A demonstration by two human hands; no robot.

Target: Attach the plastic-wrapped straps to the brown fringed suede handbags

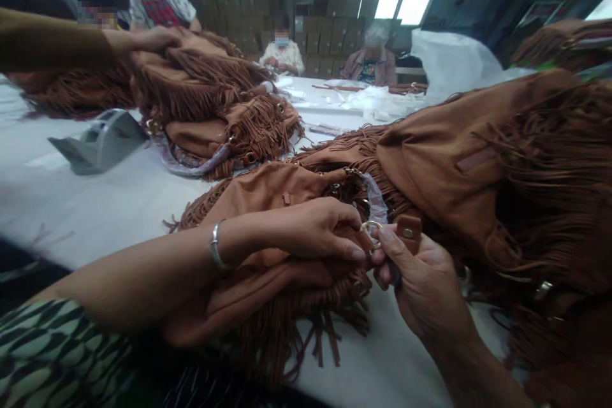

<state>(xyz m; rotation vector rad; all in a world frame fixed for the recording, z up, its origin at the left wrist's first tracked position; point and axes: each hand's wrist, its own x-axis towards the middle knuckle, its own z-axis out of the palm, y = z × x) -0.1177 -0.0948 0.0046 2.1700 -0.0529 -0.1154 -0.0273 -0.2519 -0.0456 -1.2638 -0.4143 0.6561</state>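
A brown fringed handbag point(268, 188) lies on the white table in front of me, its strips hanging toward the near edge. My left hand point(318, 229) reaches across it, fingers closed on a brown leather tab at the bag's right end. Facing it, my right hand point(421, 274) pinches a metal ring point(373, 227) and a brown leather strap point(409, 233) with a snap stud. Both hands meet at the ring. Just behind them rises a bag handle point(375, 199) wrapped in clear plastic.
More fringed bags point(444, 146) are heaped on the right. Another bag point(205, 134) with a wrapped handle lies behind, beside a grey tape dispenser point(102, 143). A co-worker's hand point(153, 41) rests on bags at the left. Other people sit across the table, before stacked cartons point(329, 35).
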